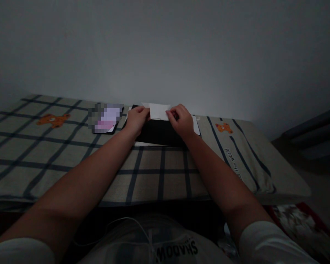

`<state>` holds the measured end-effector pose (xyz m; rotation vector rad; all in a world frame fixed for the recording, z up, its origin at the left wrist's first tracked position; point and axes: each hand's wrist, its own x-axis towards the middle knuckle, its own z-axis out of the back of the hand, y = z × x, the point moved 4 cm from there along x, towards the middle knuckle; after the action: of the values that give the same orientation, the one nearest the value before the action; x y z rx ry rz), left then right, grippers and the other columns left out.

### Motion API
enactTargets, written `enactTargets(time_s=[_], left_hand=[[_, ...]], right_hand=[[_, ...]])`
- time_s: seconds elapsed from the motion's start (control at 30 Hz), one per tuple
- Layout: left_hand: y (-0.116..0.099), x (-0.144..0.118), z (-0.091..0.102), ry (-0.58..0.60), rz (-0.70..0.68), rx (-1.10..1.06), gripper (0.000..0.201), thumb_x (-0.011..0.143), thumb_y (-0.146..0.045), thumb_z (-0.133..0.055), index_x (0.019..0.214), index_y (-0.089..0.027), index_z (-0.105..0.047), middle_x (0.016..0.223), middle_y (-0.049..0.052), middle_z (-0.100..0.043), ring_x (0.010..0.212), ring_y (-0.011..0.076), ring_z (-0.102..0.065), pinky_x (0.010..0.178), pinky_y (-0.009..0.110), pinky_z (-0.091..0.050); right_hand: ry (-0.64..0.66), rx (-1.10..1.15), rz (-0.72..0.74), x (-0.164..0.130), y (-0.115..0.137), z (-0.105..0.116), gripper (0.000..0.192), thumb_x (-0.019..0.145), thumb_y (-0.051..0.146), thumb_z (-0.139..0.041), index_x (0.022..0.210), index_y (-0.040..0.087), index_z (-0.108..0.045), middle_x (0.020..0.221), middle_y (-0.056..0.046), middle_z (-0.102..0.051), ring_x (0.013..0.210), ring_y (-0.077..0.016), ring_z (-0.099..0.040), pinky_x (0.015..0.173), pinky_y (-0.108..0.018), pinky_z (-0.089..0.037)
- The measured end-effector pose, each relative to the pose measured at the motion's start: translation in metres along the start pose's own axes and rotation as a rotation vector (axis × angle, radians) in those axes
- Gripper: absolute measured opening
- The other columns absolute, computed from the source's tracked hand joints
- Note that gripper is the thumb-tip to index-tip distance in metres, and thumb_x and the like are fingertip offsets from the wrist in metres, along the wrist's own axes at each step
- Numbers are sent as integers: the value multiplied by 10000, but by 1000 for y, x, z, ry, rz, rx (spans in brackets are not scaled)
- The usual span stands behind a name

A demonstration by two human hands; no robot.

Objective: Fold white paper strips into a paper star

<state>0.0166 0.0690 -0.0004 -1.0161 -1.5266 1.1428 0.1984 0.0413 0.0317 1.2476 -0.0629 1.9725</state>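
Bears (53,119) dot the checked cloth (71,161) at far left, beside a blurred card (106,118). At centre, the left hand (136,119) and right hand (182,120) pinch a white paper (158,111) by its two side edges, fingertips closed on it, above a black sheet (156,132) near the wall (165,47).

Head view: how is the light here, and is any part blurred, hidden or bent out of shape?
Head view: dim all over; the white paper between the left hand and right hand is the brightest spot. A pixelated patch hides one object on the checked bedsheet. The wide lens bends the bed edge, and the forearms look stretched.
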Motion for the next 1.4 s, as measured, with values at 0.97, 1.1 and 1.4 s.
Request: enactTargets(time_s=[0.97, 1.1, 1.4], left_hand=[[-12, -11, -9, 247, -44, 241, 277, 679, -351, -689, 871, -154, -720, 801, 42, -699, 685, 144, -588, 656, 244, -451], [-9, -4, -3, 140, -70, 258, 228, 673, -327, -688, 821, -155, -718, 792, 39, -699, 695, 152, -591, 651, 239, -455], [-12, 2, 2, 112, -136, 341, 171, 701, -292, -658, 801, -163, -710, 783, 33, -695, 708, 150, -592, 679, 227, -452]], right_hand=[[187, 513, -437, -6, -44, -31, 270, 744, 412, -620, 869, 177, -574, 772, -18, -612, 705, -137, -562, 662, -285, -453], [178, 204, -195, -3, -35, -20, 262, 771, 316, -617, 991, 190, -552, 915, -48, -591, 783, -158, -537, 736, -321, -447], [356, -208, 182, -3, -7, -11, 261, 812, 203, -566, 1072, 198, -587, 1158, -106, -531, 1054, -253, -463, 869, -384, -393]])
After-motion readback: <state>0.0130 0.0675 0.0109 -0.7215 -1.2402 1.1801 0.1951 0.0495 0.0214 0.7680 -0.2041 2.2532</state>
